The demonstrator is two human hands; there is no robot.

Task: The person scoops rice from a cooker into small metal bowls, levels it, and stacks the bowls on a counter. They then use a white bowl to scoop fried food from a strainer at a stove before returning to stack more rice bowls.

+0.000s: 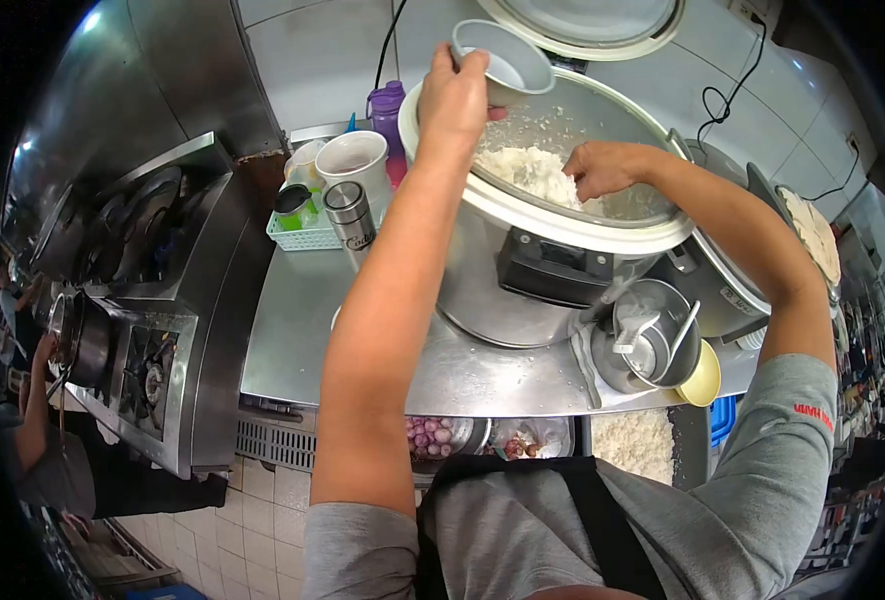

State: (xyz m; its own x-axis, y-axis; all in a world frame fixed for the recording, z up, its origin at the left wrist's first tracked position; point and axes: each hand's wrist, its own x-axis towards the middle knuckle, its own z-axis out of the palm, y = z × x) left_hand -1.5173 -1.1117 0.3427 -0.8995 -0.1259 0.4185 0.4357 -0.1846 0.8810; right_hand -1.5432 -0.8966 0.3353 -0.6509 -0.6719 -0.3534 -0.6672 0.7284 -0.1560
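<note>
So the rice (527,172) is white and clumpy, heaped in a loose mound inside a big rice cooker (497,285), with stray grains stuck up the inner wall. The cooker is dull steel with a thick cream rim and a black handle, and it sits on a steel desk (482,390). The left hand (456,98) has its fingers hooked around the edge of a round grey bowl (503,60), tipped a bit, right over the cooker's rim. The right hand (602,168) is down inside at the rice, fingers bent; can't tell if they're gripping anything.

Counting stuff up: one bowl in hand, one cooker in use, plus one more cooker (727,290) partly showing beside it. Just in front there's one steel pot (689,350) with a couple of pale utensils (634,333) in it, and one yellow bowl (703,376) tucked next to that. Over by the left arm: one white tub (352,158), one steel tumbler (349,205), one purple bottle (387,115). Purple onions (430,436) below the desk edge, too many to count.
</note>
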